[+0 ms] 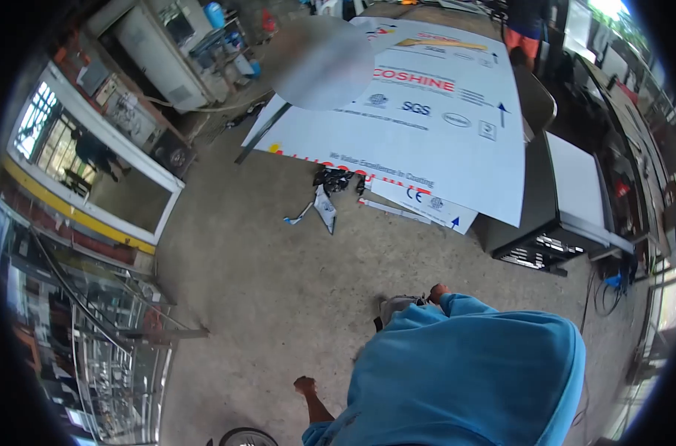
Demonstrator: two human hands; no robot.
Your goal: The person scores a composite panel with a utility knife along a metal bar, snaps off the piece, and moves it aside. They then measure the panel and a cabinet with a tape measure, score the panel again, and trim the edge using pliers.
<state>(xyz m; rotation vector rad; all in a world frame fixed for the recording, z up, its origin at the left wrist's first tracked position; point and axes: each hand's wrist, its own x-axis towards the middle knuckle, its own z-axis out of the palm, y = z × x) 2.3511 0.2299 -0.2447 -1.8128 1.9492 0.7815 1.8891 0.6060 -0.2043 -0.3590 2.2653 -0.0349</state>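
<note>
My left hand (305,385) hangs low over the concrete floor (256,297), its fingers curled in with nothing visible in them. My right hand (439,293) shows at the end of a blue sleeve (464,303), its fingers looking curled and partly hidden; I see nothing in it. Just left of it, a grey item with dark parts (403,303), perhaps a shoe, is partly covered by the sleeve. Farther ahead lies a large white printed composite panel (457,141), apart from both hands.
Scraps of film (324,208) lie below the panel's front edge. A dark cabinet-like box (528,201) stands at right, with a cable (609,297) beyond. Metal-framed racks (118,372) line the left. Another person (522,33) stands at the back; a blur hides part of the panel.
</note>
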